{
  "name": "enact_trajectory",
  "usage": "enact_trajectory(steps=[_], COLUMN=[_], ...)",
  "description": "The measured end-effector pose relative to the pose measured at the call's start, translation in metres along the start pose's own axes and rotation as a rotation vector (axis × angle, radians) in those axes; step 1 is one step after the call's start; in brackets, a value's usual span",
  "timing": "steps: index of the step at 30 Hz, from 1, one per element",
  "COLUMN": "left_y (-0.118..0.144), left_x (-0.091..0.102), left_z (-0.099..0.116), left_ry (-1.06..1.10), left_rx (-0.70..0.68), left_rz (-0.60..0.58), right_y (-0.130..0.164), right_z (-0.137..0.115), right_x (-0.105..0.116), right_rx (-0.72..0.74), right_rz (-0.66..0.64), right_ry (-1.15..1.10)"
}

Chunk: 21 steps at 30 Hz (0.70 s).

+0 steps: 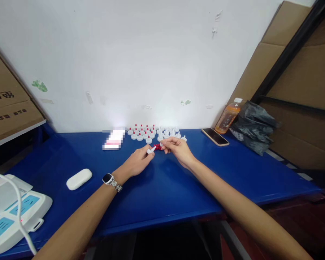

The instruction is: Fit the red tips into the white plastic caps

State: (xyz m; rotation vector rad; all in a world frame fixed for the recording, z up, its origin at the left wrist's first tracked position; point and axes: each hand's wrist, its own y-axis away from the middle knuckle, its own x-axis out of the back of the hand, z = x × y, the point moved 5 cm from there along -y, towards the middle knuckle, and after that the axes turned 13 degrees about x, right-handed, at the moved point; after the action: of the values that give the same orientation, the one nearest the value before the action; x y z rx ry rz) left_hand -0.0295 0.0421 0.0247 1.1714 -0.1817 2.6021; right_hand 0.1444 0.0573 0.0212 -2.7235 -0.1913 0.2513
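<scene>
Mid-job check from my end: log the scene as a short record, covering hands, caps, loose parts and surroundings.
Left hand: grips a white nozzle cap
Right hand: fingertips pinched beside the loose red tips; what they hold is too small to tell
Loose red tips: small pile on the blue table, between the hands
Red-tipped caps: grouped near the wall, left
Plain white caps: grouped just right of those
Right side: phone, orange drink bottle, black bag
Left side: white case, power strip
</scene>
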Motion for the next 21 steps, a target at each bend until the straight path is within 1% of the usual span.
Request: enact_trajectory(steps=[5,10,15,21], left_y=[0.001,0.002,0.01,0.015], left_x=[-0.005,-0.005,-0.009,-0.017], left_z=[0.003,0.005,0.011,0.02], left_ry=[-0.024,-0.056,-0.166,-0.199], left_rx=[-0.05,-0.06,-0.07,-0.137], left_rz=[-0.013,-0.03,-0.04,-0.042], right_y=[0.007,0.009,0.01,0.005], right_z=[0.004,0.002,-0.004,-0.009], right_x=[-0.012,-0.015,-0.014,-0.01], right_rx=[-0.035,-0.054,-0.015,0.061], right_rz=[-0.072,-0.118,-0.171,-0.188], right_ry=[-0.015,-0.04,0.036,0.144])
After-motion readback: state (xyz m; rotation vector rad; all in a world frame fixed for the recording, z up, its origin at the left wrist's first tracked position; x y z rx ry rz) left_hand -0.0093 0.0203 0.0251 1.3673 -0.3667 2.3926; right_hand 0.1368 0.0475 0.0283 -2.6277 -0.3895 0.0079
